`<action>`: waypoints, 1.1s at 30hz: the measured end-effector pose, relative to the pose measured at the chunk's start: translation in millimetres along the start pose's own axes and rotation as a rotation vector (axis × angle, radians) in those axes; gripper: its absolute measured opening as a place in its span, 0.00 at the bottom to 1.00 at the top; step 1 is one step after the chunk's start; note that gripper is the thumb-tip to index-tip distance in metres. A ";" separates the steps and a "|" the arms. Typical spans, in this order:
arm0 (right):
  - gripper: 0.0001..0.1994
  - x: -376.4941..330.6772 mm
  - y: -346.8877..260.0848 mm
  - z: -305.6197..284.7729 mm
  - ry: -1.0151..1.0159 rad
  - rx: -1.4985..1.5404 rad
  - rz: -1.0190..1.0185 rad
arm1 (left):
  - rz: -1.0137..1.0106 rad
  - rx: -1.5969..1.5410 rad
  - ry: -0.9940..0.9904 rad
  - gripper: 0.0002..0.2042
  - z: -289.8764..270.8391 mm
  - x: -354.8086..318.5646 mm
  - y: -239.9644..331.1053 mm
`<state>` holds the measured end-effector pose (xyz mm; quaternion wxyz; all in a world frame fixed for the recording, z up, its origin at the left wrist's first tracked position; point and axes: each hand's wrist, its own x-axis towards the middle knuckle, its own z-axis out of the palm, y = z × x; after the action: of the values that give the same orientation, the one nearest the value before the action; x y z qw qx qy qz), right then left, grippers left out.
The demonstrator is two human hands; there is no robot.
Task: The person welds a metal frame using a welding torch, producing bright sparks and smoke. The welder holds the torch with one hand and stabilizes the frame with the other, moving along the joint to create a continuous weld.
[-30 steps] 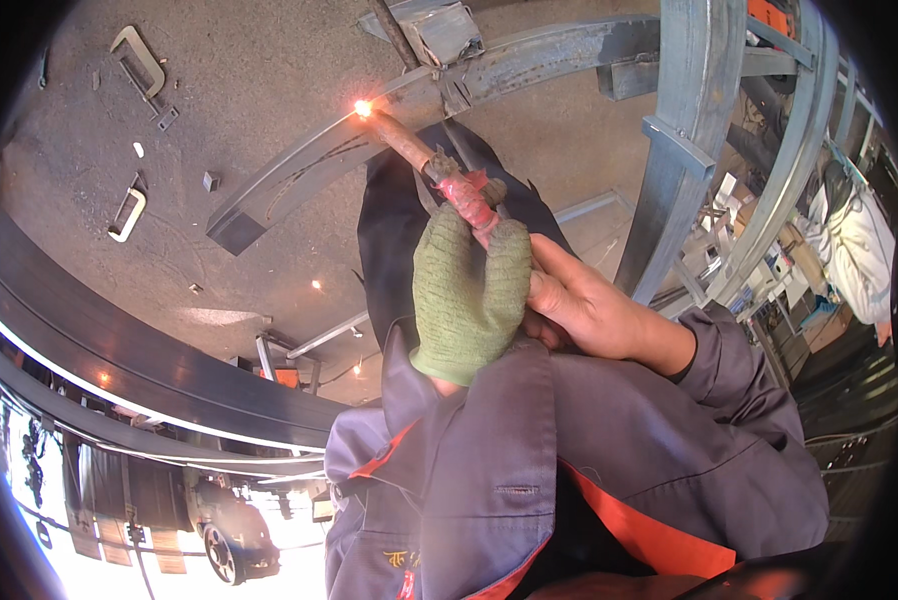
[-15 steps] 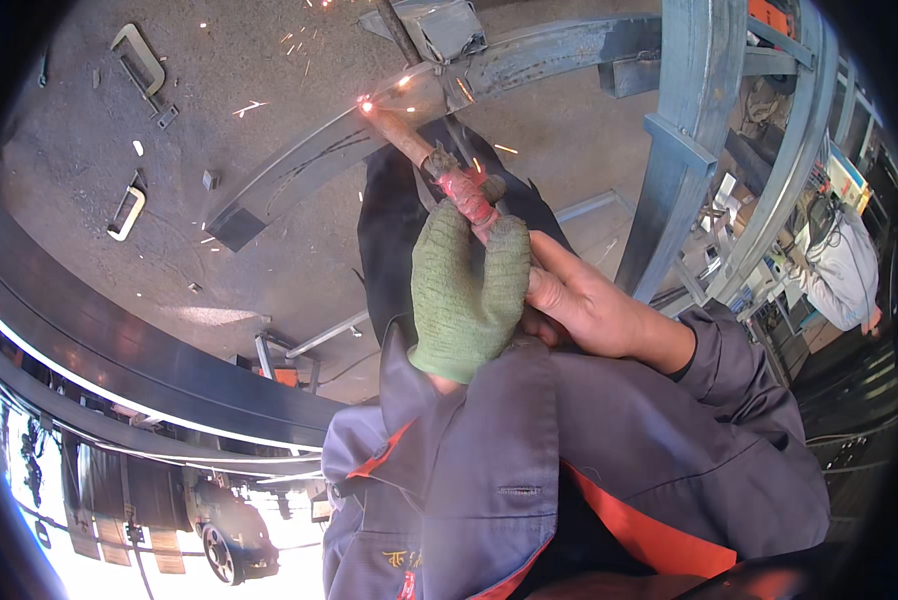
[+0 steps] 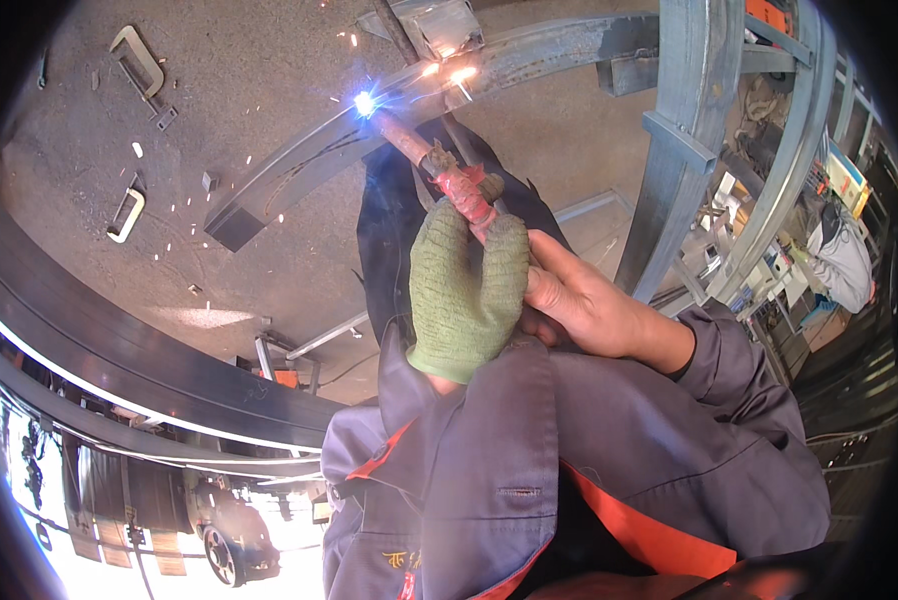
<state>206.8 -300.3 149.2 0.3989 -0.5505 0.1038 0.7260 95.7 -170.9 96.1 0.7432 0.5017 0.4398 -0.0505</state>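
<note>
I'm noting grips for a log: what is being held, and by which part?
The gloved left hand holds the welding tool around its red-wrapped part; whether the right hand grips it too cannot be told.

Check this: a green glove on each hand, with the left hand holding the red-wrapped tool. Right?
Not quite: the right hand is bare, as the head view shows. Only the left hand wears a green glove; it does hold the red-wrapped tool.

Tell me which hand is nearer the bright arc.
Left: the gloved left hand holds the red-wrapped handle below the arc; the bare right hand is farther, beside the left.
</note>
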 end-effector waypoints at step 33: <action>0.36 -4.7 -1.9 -7.4 0.003 0.011 0.023 | 0.021 -0.013 0.000 0.26 13.7 3.0 -4.5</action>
<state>213.8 -305.6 151.1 0.3935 -0.5483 0.1147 0.7289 103.6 -182.8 92.3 0.7468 0.5016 0.4350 -0.0397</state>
